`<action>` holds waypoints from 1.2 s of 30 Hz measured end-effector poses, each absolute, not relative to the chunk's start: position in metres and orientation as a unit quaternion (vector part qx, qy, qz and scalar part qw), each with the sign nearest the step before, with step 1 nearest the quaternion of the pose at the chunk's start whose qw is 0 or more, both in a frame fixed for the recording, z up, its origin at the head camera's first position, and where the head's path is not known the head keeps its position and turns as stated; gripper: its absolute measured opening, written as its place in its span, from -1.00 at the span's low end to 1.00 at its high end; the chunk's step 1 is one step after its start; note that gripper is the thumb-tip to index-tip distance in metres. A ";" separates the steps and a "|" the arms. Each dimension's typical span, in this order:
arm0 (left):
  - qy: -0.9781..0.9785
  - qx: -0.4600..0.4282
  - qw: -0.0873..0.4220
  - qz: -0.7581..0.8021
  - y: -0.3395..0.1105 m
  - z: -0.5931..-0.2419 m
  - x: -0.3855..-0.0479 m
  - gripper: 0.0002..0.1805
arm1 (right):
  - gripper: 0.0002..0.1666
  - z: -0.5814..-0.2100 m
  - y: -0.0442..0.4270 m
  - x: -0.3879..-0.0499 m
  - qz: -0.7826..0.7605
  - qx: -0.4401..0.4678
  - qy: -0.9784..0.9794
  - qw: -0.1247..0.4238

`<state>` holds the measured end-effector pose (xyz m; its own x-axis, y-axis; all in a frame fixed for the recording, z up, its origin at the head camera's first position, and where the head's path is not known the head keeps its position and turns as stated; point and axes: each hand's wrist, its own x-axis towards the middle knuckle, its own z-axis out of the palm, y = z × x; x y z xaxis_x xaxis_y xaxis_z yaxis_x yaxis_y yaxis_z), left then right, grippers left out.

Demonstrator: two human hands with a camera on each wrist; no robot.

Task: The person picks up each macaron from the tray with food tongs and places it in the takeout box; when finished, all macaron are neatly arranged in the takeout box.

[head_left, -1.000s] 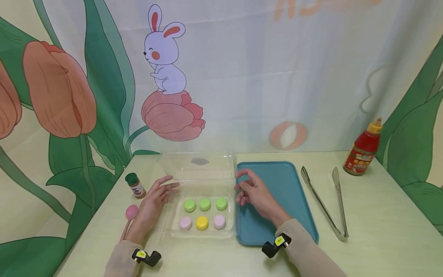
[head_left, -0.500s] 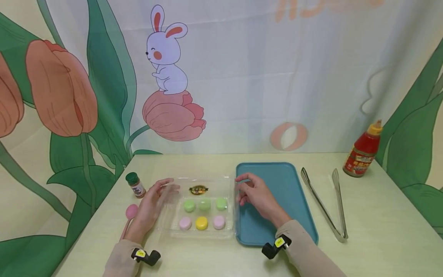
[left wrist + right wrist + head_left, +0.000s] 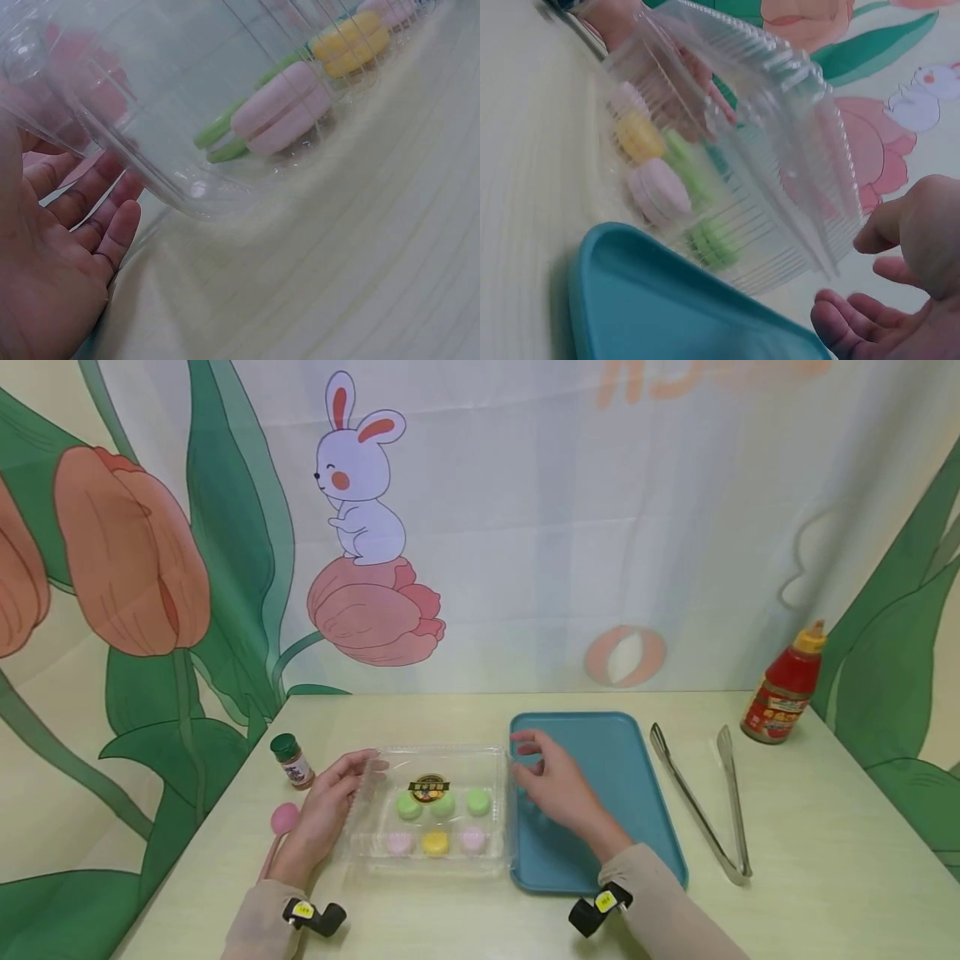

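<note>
A clear plastic clamshell box [image 3: 476, 770] with a round label sits in the middle of the table in the head view. Its lid lies over three green macarons [image 3: 477, 802], two pink macarons [image 3: 472, 840] and a yellow macaron [image 3: 436, 843]; whether the rim is snapped down I cannot tell. My left hand [image 3: 330, 802] rests along the box's left side, its fingers extended against the plastic in the left wrist view. At the right side, above the tray, my right hand [image 3: 558, 789] holds nothing, with fingers loosely bent close to the lid's edge.
A blue tray [image 3: 607, 752] lies right of the box, then metal tongs [image 3: 701, 810] with spread arms. A red sauce bottle [image 3: 783, 689] stands at the back right. A green-capped spice jar [image 3: 292, 760] and a pink spoon [image 3: 284, 819] are on the left.
The box's lid has swung forward and down from standing at the back to lying over the macarons. Both hands have stayed at its sides, the right one shifting slightly.
</note>
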<state>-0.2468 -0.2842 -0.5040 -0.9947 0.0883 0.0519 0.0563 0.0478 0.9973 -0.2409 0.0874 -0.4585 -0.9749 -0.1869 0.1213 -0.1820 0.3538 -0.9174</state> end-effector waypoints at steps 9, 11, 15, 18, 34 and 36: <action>0.731 0.052 0.014 0.680 -0.284 -0.502 -0.247 -0.46 | -0.26 -0.442 0.096 -0.196 -0.507 -0.157 0.848 -0.013; 0.736 0.049 0.013 0.675 -0.285 -0.501 -0.247 -0.46 | -0.23 -0.445 0.097 -0.186 -0.508 -0.161 0.846 0.004; 0.737 0.045 0.014 0.674 -0.286 -0.499 -0.247 -0.47 | -0.15 -0.452 0.098 -0.172 -0.514 -0.178 0.838 0.035; 0.736 0.044 0.014 0.675 -0.286 -0.499 -0.246 -0.49 | -0.05 -0.457 0.097 -0.166 -0.519 -0.189 0.832 0.050; 0.815 0.030 -0.065 0.575 -0.293 -0.478 -0.219 -0.48 | -0.06 -0.471 0.093 -0.162 -0.536 -0.154 0.827 0.071; 0.825 0.043 -0.086 0.557 -0.295 -0.475 -0.210 -0.50 | -0.07 -0.471 0.092 -0.162 -0.540 -0.153 0.825 0.073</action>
<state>-0.2097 -0.2948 -0.4746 -0.9813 -0.0244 0.1909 0.1679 0.3763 0.9112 -0.1619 0.0924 -0.4707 -0.9425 -0.3313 0.0444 -0.1734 0.3709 -0.9123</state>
